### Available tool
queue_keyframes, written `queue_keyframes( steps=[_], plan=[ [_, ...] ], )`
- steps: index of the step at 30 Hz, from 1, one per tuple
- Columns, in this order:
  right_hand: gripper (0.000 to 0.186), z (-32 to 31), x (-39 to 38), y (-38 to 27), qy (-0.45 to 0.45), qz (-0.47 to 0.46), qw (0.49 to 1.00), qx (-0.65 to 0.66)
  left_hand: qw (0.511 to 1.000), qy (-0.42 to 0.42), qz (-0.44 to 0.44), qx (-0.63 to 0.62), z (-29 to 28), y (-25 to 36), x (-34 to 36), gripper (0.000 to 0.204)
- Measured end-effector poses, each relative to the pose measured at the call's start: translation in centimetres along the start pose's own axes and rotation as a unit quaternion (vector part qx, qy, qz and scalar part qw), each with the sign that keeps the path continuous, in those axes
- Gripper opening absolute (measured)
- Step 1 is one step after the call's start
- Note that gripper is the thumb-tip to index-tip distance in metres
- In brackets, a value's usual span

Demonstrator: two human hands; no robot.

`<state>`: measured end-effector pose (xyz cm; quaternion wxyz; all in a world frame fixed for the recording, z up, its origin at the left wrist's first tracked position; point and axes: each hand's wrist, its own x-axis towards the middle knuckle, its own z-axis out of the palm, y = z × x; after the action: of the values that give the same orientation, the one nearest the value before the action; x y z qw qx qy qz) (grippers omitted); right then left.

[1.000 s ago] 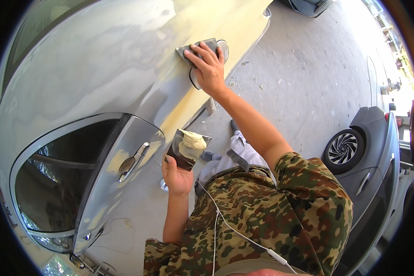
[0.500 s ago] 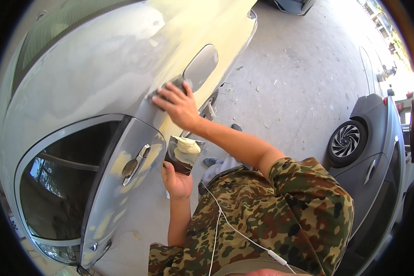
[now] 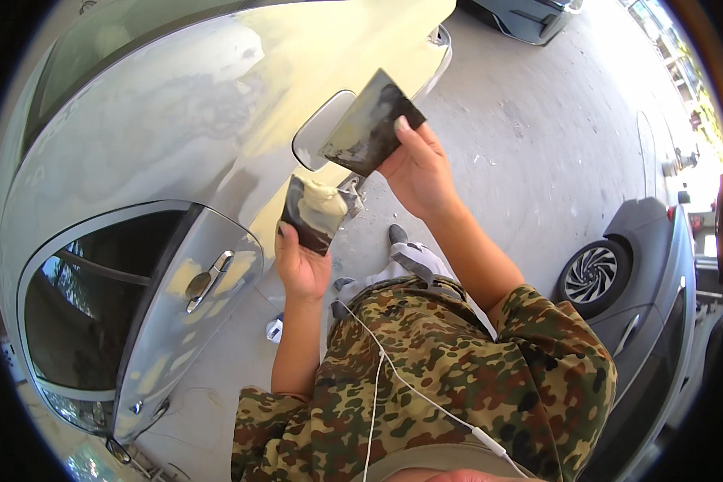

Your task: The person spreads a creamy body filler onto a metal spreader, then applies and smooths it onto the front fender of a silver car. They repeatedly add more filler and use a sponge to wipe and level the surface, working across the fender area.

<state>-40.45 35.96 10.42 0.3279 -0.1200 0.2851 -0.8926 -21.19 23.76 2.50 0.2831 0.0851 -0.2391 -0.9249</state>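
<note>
My left hand grips a dark flat spreader by its lower end. A lump of cream-coloured filler putty sits on its upper part. Between the thumb and fingers of my right hand is a second spreader, dark, square and smeared, raised above the first and apart from it. Behind both lies the grey car body, with broad patches of pale yellow filler. The right-hand spreader partly covers the fuel flap.
The car's rear door has a chrome handle and small filler patches. A dark grey car stands to the right, another vehicle at the top. Debris dots the concrete floor. A white earphone cord hangs over my camouflage shirt.
My right hand has come off the car panel beside the fuel flap and moved right, lifting its spreader. My left hand has risen slightly with the putty. My view has shifted a little.
</note>
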Motion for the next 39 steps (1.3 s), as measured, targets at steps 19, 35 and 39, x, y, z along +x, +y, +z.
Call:
queue_keyframes(
  steps=[19, 35, 39],
  plan=[
    [0.039, -18.0, 10.0, -9.6, -0.136, 0.055, 0.669, -0.729, 0.992, 0.071, 0.073, 0.075, 4.0, -11.2, 10.3, 0.05],
    [0.045, -22.4, 39.4, -8.4, -0.042, -0.455, 0.518, -0.723, 0.978, 0.143, 0.107, 0.104, 5.9, -12.8, 10.5, 0.047],
    [0.047, -23.3, 35.4, -5.8, -0.092, -0.442, 0.529, -0.719, 0.979, 0.138, 0.103, 0.106, 6.2, -12.8, 11.1, 0.048]
  ],
)
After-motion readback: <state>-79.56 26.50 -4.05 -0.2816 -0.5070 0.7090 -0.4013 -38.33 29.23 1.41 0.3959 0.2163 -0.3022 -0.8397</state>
